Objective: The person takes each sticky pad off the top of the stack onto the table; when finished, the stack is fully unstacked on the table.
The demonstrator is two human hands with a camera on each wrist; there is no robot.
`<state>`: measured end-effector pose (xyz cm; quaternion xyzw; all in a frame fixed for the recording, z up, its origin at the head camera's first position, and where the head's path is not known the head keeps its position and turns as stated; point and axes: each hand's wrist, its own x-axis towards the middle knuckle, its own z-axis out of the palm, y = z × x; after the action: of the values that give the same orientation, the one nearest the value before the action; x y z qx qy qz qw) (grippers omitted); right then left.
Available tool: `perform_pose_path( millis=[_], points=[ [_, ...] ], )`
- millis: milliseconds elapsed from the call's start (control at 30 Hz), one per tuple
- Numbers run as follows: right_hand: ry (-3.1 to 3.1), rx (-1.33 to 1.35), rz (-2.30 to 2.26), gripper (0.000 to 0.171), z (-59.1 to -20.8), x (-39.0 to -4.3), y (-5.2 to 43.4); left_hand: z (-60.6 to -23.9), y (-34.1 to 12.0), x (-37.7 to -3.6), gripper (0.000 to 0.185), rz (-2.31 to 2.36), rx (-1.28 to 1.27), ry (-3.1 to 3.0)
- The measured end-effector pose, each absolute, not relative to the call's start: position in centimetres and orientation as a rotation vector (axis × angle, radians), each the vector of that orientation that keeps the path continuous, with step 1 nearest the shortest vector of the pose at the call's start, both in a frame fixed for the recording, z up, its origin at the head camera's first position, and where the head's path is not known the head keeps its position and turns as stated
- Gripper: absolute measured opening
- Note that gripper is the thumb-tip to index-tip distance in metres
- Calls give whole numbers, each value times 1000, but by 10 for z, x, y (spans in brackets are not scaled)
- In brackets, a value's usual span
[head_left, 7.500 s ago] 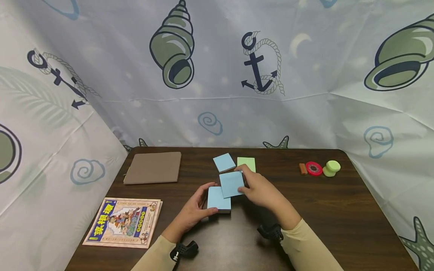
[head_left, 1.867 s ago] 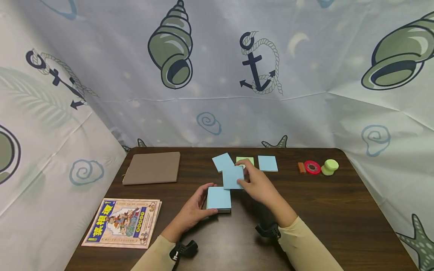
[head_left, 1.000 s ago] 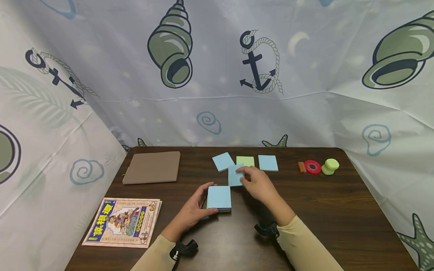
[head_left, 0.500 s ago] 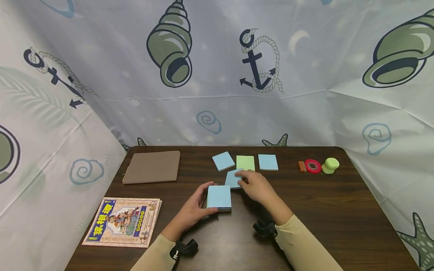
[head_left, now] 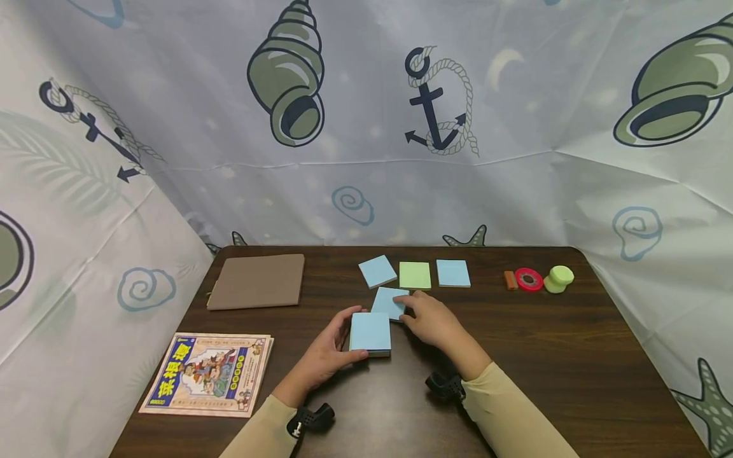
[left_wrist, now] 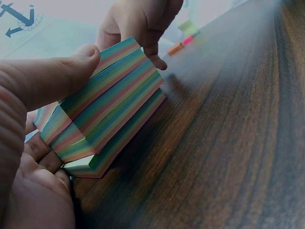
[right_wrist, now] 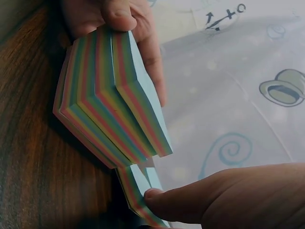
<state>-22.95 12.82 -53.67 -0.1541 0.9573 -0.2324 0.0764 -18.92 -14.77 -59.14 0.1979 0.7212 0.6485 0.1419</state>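
Note:
My left hand (head_left: 335, 346) grips a thick pad of sticky notes (head_left: 369, 332), blue on top with rainbow-striped edges (left_wrist: 102, 114); its thumb (left_wrist: 52, 78) lies on the top sheet. Just behind the pad, my right hand (head_left: 426, 318) pinches a thin blue slice of notes (head_left: 388, 302) low over the table (head_left: 572, 356). In the right wrist view my thumb (right_wrist: 214, 198) sits against that slice's edge (right_wrist: 136, 193), with the thick pad (right_wrist: 109, 100) close beside it. Farther back lie a blue note (head_left: 377, 271), a green note (head_left: 415, 275) and another blue note (head_left: 453, 273) in a row.
A brown notebook (head_left: 258, 282) lies at the back left and a comic book (head_left: 209, 375) at the front left corner. An orange eraser (head_left: 509, 280), a red tape roll (head_left: 529, 280) and a green round object (head_left: 558, 280) sit at the back right. Printed cloth walls surround the table.
My right hand has lowered the thin blue slice from a raised, tilted pose down to the table behind the thick pad. The left hand and pad have stayed put.

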Motion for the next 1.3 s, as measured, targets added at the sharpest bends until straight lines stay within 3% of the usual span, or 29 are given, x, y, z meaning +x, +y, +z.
perform_pose_path(
  millis=[500, 1133, 1300],
  points=[
    [2824, -506, -667, 47, -536, -229, 129, -591, -148, -189, 97, 1874, 568, 2075],
    [2820, -544, -840, 35, -524, -226, 131, -591, -148, -189, 97, 1853, 558, 2088],
    [2689, -580, -963, 43, -522, -224, 128, -591, -148, -189, 96, 1841, 561, 2099]
  ],
)
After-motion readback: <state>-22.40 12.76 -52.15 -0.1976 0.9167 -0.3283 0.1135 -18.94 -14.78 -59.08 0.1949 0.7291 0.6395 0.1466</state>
